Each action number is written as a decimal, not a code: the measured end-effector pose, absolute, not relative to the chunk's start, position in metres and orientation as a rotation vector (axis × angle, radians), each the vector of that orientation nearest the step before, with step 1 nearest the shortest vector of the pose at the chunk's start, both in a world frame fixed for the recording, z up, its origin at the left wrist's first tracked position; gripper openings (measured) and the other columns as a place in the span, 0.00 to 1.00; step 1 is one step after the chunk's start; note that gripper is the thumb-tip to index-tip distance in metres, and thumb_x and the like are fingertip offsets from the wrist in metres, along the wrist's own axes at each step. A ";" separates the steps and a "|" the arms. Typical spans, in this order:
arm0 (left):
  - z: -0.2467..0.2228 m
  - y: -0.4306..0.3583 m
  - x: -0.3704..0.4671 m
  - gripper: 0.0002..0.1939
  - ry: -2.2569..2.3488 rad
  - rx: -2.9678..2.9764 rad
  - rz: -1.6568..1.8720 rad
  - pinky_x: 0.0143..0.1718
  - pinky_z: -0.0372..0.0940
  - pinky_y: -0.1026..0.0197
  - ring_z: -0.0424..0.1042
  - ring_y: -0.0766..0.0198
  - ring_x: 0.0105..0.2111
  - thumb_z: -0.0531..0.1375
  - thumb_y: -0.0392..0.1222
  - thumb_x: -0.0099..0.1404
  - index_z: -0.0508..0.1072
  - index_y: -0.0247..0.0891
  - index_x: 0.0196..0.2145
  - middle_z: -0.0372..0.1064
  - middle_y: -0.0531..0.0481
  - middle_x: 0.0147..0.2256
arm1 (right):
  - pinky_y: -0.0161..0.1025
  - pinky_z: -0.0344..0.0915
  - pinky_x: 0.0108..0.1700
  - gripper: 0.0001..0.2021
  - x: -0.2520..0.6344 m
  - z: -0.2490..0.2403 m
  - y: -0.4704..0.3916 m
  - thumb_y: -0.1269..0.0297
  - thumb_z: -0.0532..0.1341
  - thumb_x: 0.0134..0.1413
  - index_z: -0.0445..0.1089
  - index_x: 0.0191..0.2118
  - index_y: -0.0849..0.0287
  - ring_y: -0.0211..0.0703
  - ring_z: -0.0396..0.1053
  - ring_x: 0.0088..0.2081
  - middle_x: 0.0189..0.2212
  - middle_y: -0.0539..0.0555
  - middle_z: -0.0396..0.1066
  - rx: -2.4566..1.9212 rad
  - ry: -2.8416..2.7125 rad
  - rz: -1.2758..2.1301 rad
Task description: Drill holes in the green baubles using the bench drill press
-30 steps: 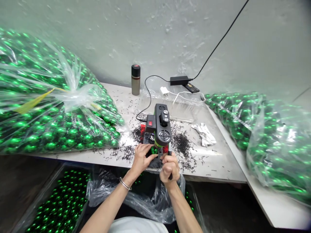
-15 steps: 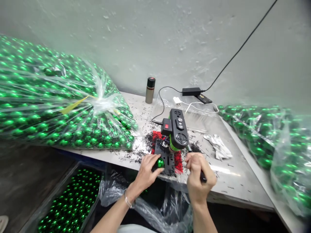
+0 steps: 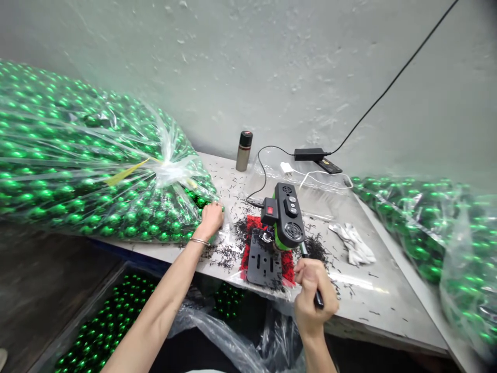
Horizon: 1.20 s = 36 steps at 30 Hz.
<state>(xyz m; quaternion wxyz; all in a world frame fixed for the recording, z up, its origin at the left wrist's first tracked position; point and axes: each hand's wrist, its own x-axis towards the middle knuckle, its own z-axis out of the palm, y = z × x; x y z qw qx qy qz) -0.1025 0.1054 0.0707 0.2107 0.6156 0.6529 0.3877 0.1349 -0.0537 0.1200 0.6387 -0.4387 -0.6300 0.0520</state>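
My right hand (image 3: 315, 290) is wrapped round the black lever handle (image 3: 319, 300) of a small black and green press (image 3: 289, 215). The press stands on a red mat (image 3: 288, 267), and its dark slotted base plate (image 3: 264, 264) has no ball on it. My left hand (image 3: 212, 218) is at the near right end of a big clear bag of shiny green balls (image 3: 155, 207). Its fingers are curled at the bag's opening, and what they hold, if anything, is hidden. Small black bits lie scattered round the press.
Behind the press are a bottle (image 3: 244, 151), a clear plastic tray (image 3: 318, 201) and a black power adapter (image 3: 309, 154) with cables. White gloves (image 3: 355, 243) lie to the right. More bagged green balls (image 3: 415, 228) sit far right, with a container of balls (image 3: 112, 321) below left.
My left hand has left the base plate and reached left to the bag. The green ball is gone from the plate. My right hand still grips the lever. The view has shifted slightly.
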 end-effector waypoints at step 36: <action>0.014 -0.007 0.006 0.15 1.467 2.026 1.145 0.50 0.68 0.47 0.75 0.51 0.46 0.66 0.41 0.62 0.76 0.38 0.47 0.77 0.42 0.45 | 0.36 0.63 0.31 0.12 0.138 0.116 -0.056 0.77 0.52 0.61 0.62 0.28 0.57 0.37 0.66 0.29 0.25 0.48 0.65 -0.960 -1.537 0.083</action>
